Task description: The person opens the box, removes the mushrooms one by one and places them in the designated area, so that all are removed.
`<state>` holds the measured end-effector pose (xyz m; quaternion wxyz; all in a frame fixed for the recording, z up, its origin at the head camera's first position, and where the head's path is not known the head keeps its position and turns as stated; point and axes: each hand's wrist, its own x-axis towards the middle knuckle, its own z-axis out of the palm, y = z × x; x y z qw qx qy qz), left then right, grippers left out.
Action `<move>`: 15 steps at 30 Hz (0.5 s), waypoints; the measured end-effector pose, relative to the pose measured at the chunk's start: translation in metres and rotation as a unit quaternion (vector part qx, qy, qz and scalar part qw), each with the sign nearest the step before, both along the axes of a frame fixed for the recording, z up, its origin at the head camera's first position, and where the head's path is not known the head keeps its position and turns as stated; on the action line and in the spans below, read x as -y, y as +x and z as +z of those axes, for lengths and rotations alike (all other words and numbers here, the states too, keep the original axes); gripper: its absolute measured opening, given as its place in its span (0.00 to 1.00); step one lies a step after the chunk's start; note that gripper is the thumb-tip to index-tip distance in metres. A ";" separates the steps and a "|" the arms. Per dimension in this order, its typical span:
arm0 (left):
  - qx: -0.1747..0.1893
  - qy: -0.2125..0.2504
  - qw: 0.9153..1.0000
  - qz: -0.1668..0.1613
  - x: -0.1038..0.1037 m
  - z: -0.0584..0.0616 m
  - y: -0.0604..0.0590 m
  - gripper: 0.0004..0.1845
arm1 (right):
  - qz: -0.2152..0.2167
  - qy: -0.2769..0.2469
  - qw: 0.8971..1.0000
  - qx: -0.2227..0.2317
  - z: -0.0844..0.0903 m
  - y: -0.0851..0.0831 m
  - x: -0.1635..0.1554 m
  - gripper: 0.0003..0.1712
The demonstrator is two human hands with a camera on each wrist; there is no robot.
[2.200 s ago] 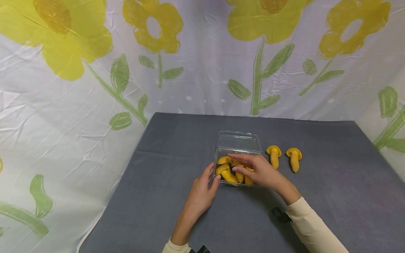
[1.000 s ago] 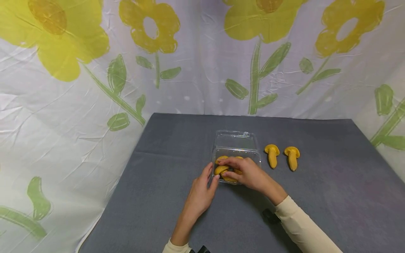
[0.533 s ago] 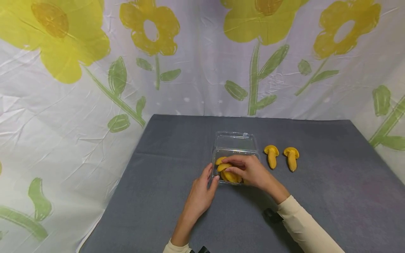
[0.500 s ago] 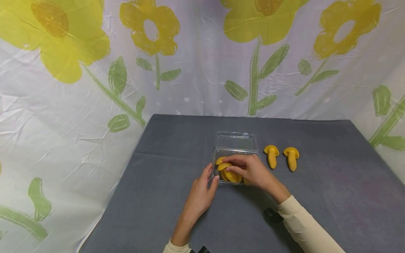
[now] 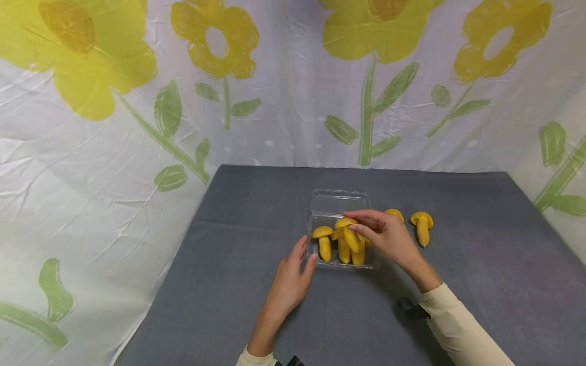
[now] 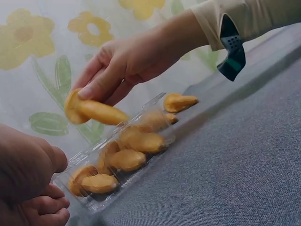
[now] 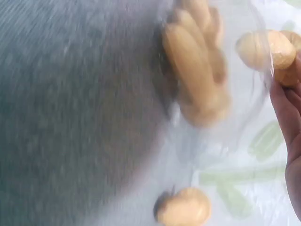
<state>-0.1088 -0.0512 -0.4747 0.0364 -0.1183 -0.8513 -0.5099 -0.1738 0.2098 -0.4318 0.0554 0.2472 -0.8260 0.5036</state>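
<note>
A clear plastic clamshell container (image 5: 345, 202) lies with its lid folded back. Inside are several yellow mushrooms (image 5: 324, 248), stems toward the front. My left hand (image 5: 290, 277) holds the container's left side, thumb at the near corner and fingers along the wall. Above the right half of the container, my right hand (image 5: 389, 236) pinches another yellow mushroom (image 5: 351, 240) between thumb and fingers. In the left wrist view, this held mushroom (image 6: 101, 112) hangs tilted over the row in the container. The right wrist view is blurred.
Two more yellow mushrooms lie on the grey cloth-covered table (image 5: 256, 218) to the right: one mushroom (image 5: 423, 227) in full view, and a mushroom (image 5: 394, 213) partly hidden by the right hand. A flower-printed curtain (image 5: 293, 101) hangs behind the table.
My right hand has lifted a mushroom from the container's left part and carried it right and upward. A mushroom at the left now shows whole. The left hand stays put.
</note>
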 end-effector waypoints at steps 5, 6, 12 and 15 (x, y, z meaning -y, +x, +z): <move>-0.013 0.002 1.000 0.001 0.000 -0.001 0.000 0.29 | -0.026 -0.021 0.999 -0.008 0.002 0.001 -0.016 0.19; -0.011 0.002 1.000 0.000 0.000 -0.002 0.000 0.29 | -0.035 -0.020 0.999 -0.009 0.003 0.001 -0.019 0.19; 0.009 0.002 1.000 0.002 0.000 -0.001 0.000 0.31 | -0.085 0.002 0.996 -0.007 0.007 0.005 -0.032 0.19; 0.013 0.003 1.000 0.001 -0.001 0.000 0.001 0.31 | -0.106 0.014 0.994 -0.018 0.007 0.006 -0.039 0.19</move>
